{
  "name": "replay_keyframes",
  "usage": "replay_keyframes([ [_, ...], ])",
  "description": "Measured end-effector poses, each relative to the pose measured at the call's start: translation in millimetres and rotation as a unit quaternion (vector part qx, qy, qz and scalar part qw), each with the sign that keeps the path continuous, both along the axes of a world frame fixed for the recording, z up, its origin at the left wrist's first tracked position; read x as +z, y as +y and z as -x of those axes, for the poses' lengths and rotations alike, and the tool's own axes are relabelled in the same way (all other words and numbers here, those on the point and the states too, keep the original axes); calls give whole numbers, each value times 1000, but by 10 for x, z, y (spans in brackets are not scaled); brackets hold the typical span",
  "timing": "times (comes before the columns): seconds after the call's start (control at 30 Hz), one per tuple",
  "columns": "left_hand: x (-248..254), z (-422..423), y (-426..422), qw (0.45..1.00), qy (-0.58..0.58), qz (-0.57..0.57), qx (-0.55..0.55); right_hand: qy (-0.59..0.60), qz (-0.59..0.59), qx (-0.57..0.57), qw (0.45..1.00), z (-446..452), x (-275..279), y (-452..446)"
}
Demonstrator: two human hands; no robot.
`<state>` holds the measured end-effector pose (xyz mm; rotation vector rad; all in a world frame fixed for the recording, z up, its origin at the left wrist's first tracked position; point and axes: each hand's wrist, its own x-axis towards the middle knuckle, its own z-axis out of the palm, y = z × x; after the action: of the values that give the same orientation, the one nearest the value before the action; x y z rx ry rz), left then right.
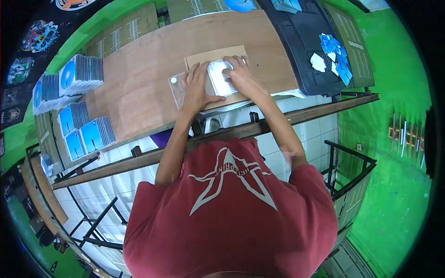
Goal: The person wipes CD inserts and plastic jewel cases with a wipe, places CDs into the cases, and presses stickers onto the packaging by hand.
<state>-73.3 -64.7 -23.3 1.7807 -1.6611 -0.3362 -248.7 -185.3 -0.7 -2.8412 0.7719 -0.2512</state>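
Note:
An open clear plastic case lies near the front edge of the wooden table, its transparent lid point(176, 90) to the left and a white panel point(219, 78) to the right. Behind and under it shows a flat brown cardboard piece point(218, 54). My left hand point(197, 88) rests over the middle of the case, fingers apart, thumb pointing right across its lower edge. My right hand point(239, 74) lies on the right part of the white panel with its fingers bent and spread. Neither hand visibly grips anything; the undersides of the fingers are hidden.
Stacks of blue-covered disc cases point(81, 76) stand at the table's left end, with shorter stacks point(97, 134) nearer the front. On a black surface point(296, 46) at the right lie blue and white paper pieces point(338, 55). A metal rail point(153, 159) runs before the table point(139, 69).

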Motion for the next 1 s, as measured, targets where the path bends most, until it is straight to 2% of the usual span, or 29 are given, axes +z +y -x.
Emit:
replay_keyframes([
  [0.13,-11,-22,5,999,-3,-29,-15,72,66,-1,995,9,96,35],
  [0.67,45,-101,25,999,30,-38,-20,50,14,27,998,-145,88,34],
  [1.0,54,-112,28,998,19,-45,-24,84,-19,56,995,-206,137,1],
])
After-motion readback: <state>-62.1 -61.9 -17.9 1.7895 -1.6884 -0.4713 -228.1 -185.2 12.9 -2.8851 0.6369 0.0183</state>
